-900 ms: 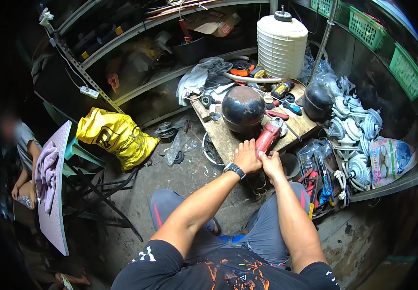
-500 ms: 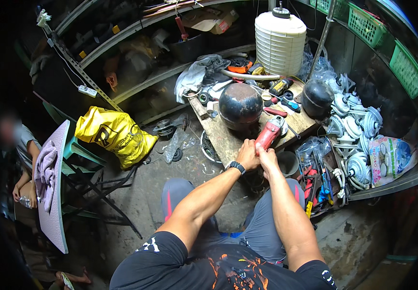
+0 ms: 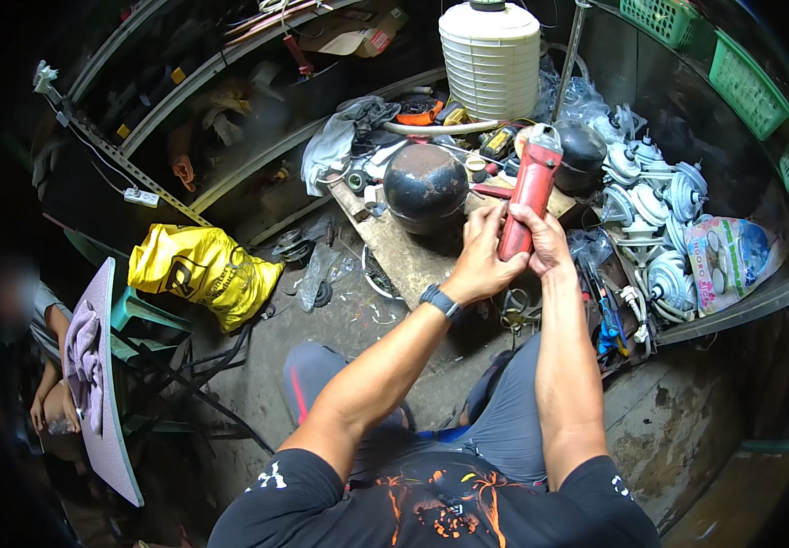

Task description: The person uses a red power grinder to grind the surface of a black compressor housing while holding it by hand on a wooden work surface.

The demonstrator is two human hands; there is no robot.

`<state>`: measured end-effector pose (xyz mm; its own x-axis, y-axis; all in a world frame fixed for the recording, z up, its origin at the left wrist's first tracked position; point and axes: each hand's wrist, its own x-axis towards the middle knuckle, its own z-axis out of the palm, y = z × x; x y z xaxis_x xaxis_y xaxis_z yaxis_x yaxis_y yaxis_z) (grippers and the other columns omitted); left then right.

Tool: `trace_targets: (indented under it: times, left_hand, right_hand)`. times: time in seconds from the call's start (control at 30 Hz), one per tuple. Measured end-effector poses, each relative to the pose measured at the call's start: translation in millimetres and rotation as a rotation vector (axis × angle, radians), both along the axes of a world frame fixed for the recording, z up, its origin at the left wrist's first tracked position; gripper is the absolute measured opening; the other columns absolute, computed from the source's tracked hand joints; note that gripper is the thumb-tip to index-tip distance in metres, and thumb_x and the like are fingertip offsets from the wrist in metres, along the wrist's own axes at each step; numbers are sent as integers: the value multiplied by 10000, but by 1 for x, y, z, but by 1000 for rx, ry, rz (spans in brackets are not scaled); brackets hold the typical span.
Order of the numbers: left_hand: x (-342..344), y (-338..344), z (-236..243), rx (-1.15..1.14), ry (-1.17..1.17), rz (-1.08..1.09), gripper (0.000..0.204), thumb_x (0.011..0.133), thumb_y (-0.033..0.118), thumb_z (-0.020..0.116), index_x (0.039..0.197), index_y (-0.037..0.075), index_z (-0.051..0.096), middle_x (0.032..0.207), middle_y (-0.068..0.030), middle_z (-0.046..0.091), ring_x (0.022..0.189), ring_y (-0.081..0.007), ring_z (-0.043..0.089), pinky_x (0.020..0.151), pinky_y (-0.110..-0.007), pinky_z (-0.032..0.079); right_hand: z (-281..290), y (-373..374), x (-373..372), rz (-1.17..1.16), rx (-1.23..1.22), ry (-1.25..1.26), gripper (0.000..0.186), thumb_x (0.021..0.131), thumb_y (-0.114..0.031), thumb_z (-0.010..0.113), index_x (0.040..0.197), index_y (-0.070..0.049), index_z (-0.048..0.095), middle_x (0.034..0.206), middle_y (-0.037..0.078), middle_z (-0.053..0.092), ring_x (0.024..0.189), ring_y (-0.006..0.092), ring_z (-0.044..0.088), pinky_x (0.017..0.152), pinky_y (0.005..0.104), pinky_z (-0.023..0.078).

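A red angle grinder points up and away from me, its metal head at the far end. My right hand is closed round the rear of its body from the right side. From the left, my left hand, with a watch on its wrist, has its fingers and thumb pressed against the grinder's rear end. Left of the grinder, a round black metal tank with rusty patches rests on the wooden board. Another dark rounded tank stands behind the grinder's head.
Tools crowd the board beneath a white ribbed water container. Grey-white metal fan motors are heaped at right beside a printed bag. At left lie a yellow bag and a tilted table; a person sits beyond it.
Both hands have raised the grinder toward me and tilted it more upright, away from the board. My view has shifted, so the tanks and container appear farther left.
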<state>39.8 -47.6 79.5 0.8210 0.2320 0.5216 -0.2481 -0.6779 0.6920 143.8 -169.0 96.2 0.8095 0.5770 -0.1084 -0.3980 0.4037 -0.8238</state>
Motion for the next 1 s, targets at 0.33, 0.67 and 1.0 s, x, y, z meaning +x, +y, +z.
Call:
trace_targets:
  times: [0.33,0.67,1.0]
  left_hand:
    - [-53,-17,-50,-595,212,121,251,1029,175,787,1172,-22,726,1074,-69,745,983,-141,715,925,-302,567]
    - [-37,-27,-38,-825,329,84,397,1035,293,781,1251,-39,771,1105,-102,813,1001,-122,714,891,-308,572]
    - [-31,-28,-33,-1225,514,57,377,1019,445,787,1059,70,771,952,23,731,814,-45,647,755,-215,533]
  right_hand:
    - [-22,30,12,3,22,57,489,896,-240,896,1226,16,641,925,111,733,757,213,758,701,374,662]
    - [-36,14,22,38,-114,5,434,892,-199,866,1174,17,616,896,125,735,720,211,751,652,363,651]
    - [-32,14,17,10,-211,-82,416,890,-178,834,1178,-19,578,866,93,687,692,200,719,623,371,636]
